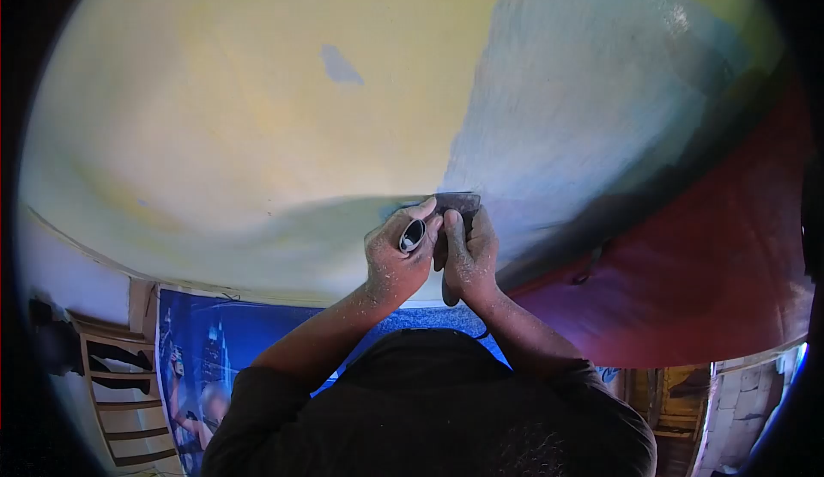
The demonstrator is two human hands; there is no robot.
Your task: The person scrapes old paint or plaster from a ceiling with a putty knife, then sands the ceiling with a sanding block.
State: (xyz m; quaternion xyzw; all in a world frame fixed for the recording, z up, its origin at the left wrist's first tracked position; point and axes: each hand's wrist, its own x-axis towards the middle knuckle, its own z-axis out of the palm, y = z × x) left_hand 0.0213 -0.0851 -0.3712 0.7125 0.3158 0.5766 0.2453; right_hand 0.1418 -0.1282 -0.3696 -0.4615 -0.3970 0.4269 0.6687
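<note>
Both hands are raised together against a pale yellow and grey-blue painted surface (343, 125). Fingers of my left hand (396, 254) are curled round a hollow, tube-like end (413, 235), and its thumb and fingertips touch a dark flat block (458, 203). My right hand (472, 256) grips that block from the right, thumb pressed on its face. The block's upper edge lies against the surface, where the yellow area meets the grey-blue one. Pale dust covers both hands and forearms. What the tube belongs to is hidden in the left hand.
A dark red sheet (687, 262) hangs at the right. Below the painted surface is a blue printed poster (206, 331). Wooden shelves or steps (129, 406) stand at lower left, and brown wooden boards (669, 400) with a pale block wall (745, 408) at lower right.
</note>
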